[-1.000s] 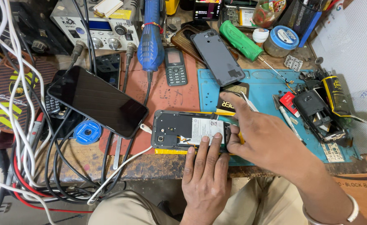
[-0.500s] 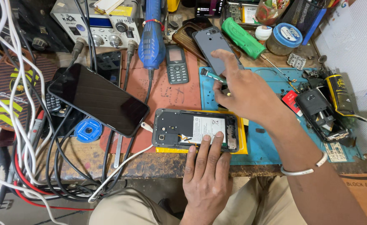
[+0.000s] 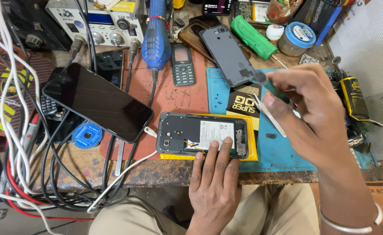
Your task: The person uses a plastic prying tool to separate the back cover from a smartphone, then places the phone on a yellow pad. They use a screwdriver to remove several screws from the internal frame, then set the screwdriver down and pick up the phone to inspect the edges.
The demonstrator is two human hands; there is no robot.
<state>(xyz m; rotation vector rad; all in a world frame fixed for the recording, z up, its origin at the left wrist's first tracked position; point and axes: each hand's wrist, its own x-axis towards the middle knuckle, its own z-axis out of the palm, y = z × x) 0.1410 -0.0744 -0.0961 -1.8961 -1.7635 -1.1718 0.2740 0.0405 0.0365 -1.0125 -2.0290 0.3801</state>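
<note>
An opened phone [image 3: 187, 134] with its back off lies flat on a yellow pad near the bench's front edge. My left hand [image 3: 213, 182] rests on its lower edge, fingers pressing it down. My right hand [image 3: 313, 115] hovers to the right of the phone, above the blue mat [image 3: 287, 150], pinching a thin teal-handled screwdriver [image 3: 267, 85] whose tip points up-left. The phone's grey back cover [image 3: 228, 54] lies behind, partly on the mat. A pair of metal tweezers [image 3: 272, 117] lies on the mat under my right hand.
A black smartphone [image 3: 98, 102] lies screen-up at the left over tangled cables [image 3: 22, 143]. A blue hot-air tool [image 3: 156, 37], a small keypad phone [image 3: 183, 65], a grey bench instrument [image 3: 96, 21], a green cylinder [image 3: 252, 37] and a round tin [image 3: 298, 39] crowd the back.
My right hand left the opened phone, reached toward the back of the bench, and now is drawn back over the mat holding the screwdriver. My left hand stayed on the phone.
</note>
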